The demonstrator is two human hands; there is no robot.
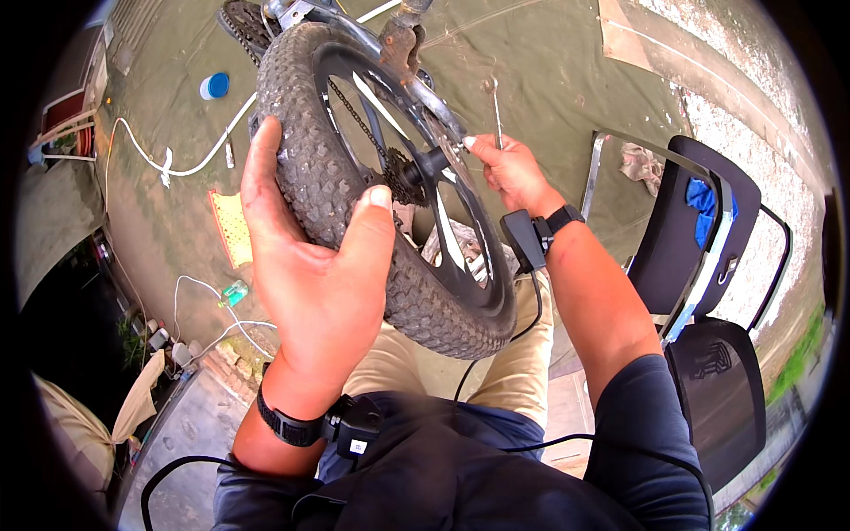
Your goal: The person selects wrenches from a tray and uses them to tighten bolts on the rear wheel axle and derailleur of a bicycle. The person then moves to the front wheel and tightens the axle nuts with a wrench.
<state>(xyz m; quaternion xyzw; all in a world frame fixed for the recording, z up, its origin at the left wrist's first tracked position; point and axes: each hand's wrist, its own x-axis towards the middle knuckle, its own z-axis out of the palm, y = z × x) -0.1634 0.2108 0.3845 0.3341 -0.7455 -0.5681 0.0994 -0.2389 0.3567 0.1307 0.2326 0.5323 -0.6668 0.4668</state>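
A bicycle wheel (305, 97) with a black knobby tyre stands tilted before me, mounted in a worn, partly rusty frame (403, 49). My left hand (314, 265) grips the tyre's near side, thumb on one flank and fingers on the other. Its palm hides part of the tread. At the wheel's right side, my right hand (516, 175) is closed on a slim metal wrench (497, 113), which sticks up out of the fist. The tip of its thumb or forefinger touches the frame end by the axle. A sprocket cassette (405, 180) and chain show through the spokes.
A black office chair (686, 221) and a metal-edged frame stand at the right. On the green ground sheet lie a blue-lidded tub (214, 86), a yellow perforated piece (232, 228) and a white cable (190, 170). Black cords hang by both my arms.
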